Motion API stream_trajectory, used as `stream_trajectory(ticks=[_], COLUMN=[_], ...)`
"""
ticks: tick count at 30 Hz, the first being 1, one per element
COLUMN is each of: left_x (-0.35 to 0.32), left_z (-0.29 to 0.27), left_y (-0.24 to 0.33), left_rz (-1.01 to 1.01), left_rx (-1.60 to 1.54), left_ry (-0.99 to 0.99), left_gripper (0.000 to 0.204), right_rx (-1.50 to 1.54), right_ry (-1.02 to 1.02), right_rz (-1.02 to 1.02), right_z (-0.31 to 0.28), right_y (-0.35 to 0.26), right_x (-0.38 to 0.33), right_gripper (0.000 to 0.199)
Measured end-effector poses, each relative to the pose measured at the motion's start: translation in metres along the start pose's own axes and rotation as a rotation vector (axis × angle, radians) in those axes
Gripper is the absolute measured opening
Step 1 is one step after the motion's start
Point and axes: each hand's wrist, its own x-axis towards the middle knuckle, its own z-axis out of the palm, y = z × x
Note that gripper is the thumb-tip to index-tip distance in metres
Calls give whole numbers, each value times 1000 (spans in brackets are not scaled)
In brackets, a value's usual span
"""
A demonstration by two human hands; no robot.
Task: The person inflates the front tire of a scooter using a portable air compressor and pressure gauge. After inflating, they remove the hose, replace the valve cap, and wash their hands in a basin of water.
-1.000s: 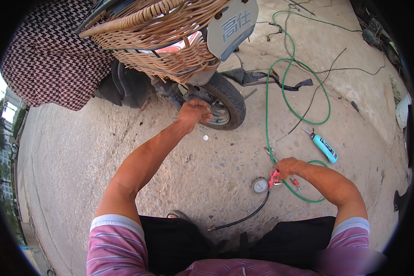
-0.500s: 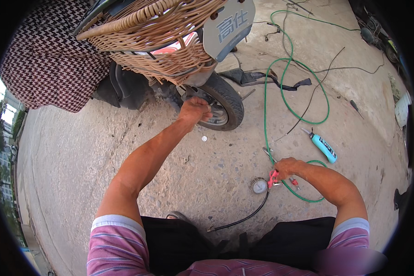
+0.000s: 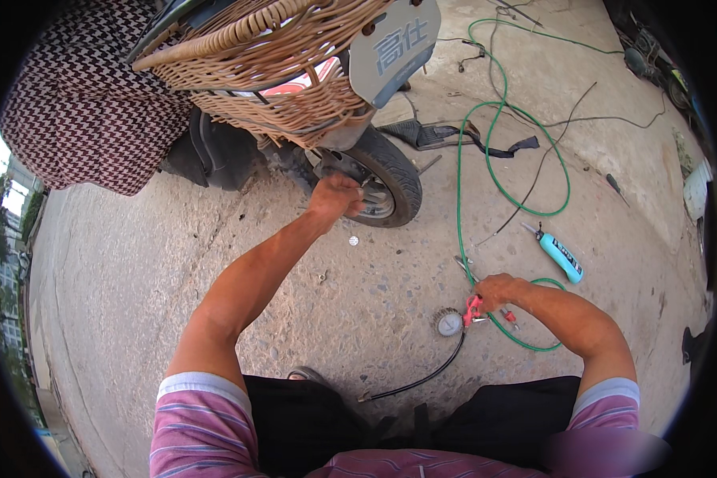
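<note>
Here the left hand [image 3: 336,197] is where it was a second ago, fingers curled against the scooter's front wheel [image 3: 386,185] near the rim, though I cannot tell what they pinch; the right hand [image 3: 495,291] likewise has not moved, clenched on the red-handled inflator [image 3: 474,309] beside its round gauge [image 3: 450,323] on the concrete ground [image 3: 135,271]; green hose [image 3: 486,167] loops behind; the work appears mid-hold.

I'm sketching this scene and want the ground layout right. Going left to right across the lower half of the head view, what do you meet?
Left hand at the front wheel → round pressure gauge → right hand on the red inflator handle → teal-handled tool.
</note>
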Motion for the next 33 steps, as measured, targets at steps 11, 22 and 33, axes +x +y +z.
stream_trajectory(ticks=[11,22,33], left_x=[1,-32,-70], left_z=[5,-43,-80], left_y=[1,-40,-170], left_rz=[6,-12,-238], left_rx=[2,633,1305], left_ry=[23,-126,-112], left_gripper=[18,20,31], right_rx=[-5,-16,-97], right_ry=[-27,-15,174], right_rz=[-4,31,-78], right_z=[-1,-5,-24], right_y=[0,-7,-30], right_x=[2,-2,1], right_gripper=[41,41,36])
